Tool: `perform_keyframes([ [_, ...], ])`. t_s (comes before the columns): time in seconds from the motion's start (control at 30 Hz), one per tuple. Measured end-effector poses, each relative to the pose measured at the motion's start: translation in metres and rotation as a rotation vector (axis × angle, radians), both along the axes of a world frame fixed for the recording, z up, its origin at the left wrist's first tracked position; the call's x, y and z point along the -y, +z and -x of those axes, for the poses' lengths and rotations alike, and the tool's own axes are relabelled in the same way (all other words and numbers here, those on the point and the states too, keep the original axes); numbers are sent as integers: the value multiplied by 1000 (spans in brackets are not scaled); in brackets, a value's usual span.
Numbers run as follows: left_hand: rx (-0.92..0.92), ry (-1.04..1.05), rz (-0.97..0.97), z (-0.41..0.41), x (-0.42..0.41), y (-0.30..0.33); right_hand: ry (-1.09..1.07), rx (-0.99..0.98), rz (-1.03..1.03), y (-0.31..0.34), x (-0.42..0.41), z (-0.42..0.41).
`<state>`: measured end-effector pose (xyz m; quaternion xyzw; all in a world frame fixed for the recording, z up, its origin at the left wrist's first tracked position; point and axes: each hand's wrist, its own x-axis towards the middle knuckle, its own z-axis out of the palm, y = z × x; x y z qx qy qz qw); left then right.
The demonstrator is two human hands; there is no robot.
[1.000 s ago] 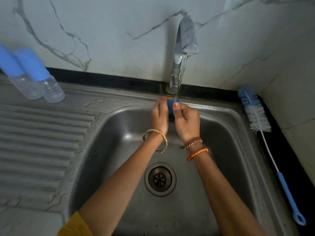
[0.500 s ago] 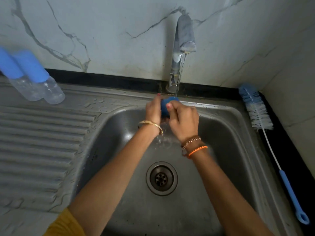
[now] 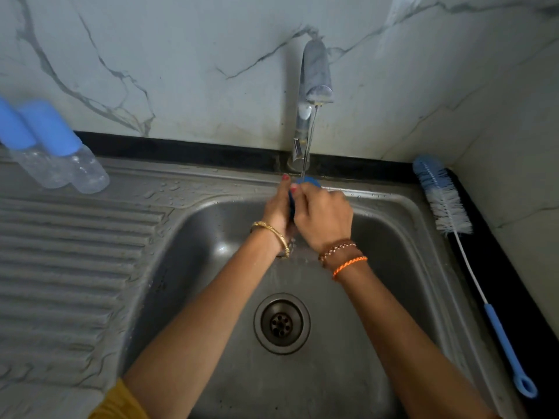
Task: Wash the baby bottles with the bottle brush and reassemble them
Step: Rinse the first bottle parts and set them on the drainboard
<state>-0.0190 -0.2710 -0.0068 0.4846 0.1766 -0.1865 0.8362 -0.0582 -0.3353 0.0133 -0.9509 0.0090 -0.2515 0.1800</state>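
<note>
1. Your small blue plastic bottle part (image 3: 306, 183) sits between your two hands over the back of the basin, right under the thin stream of water (image 3: 308, 146); only a sliver of it shows, so you cannot tell its exact shape.
2. Your left hand (image 3: 279, 211) curls its fingers against the part's left side, a gold bangle on that wrist.
3. Your right hand (image 3: 325, 217) closes its grip round the part from the right, thumb on top; beaded and orange thread bands circle that wrist.
4. The chrome tap (image 3: 314, 83) stands at the back rim of the stainless steel sink (image 3: 402, 237), with the round drain (image 3: 282, 323) below your wrists.
5. Two clear plastic baby bottles with blue caps (image 3: 57, 152) lie side by side, touching, at the far left of the ribbed steel draining board (image 3: 69, 261).
6. The white-bristled bottle brush with a blue tip and blue looped handle (image 3: 472, 267) lies along the black tabletop (image 3: 514, 297) to the sink's right, bristles towards the wall.
7. No brand, label or writing can be read on anything here.
</note>
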Motion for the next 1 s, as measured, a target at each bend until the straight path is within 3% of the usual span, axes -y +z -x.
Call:
perform_keyframes([
  [0.07,-119,-133,22,-3,-14,5,250,227,288,-15,14,3],
  [0.1,-151,-196,-21,-2,-20,7,400,237,379,-21,25,2],
  [0.17,-139,-264,-84,1,-23,9,529,204,357,-31,42,-3],
  [0.2,-120,-233,-79,2,-18,11,494,201,222,-36,44,-2],
  [0.27,-72,-107,-143,6,-5,15,329,187,-279,-42,33,1],
  [0.33,131,-6,-468,11,5,11,129,134,-902,-47,12,2],
  [0.4,471,0,-896,15,5,2,-72,42,-1432,-44,-1,-1],
  [0.47,691,-15,-1200,20,-3,-3,-231,-147,-1881,-35,-1,-7],
  [0.53,836,-69,-1339,21,-11,-6,-306,-413,-2118,-23,2,-8],
  [0.63,863,-96,-1442,26,-18,-2,-316,-537,-1959,-11,-3,-18],
  [0.67,831,-84,-1474,28,-21,-2,-298,-522,-1789,-8,-6,-23],
  [0.73,733,-39,-1404,32,-24,-3,-212,-480,-1242,-4,-8,-30],
  [0.8,524,51,-1048,31,-19,-7,-39,-408,-711,0,-10,-27],
  [0.87,197,121,-501,23,-10,-5,85,-367,-352,5,-13,-16],
  [0.93,-21,171,-138,16,-5,-1,81,-336,-67,7,-14,-4],
  [1.0,-94,134,91,15,-4,3,80,-225,40,1,-7,6],
])
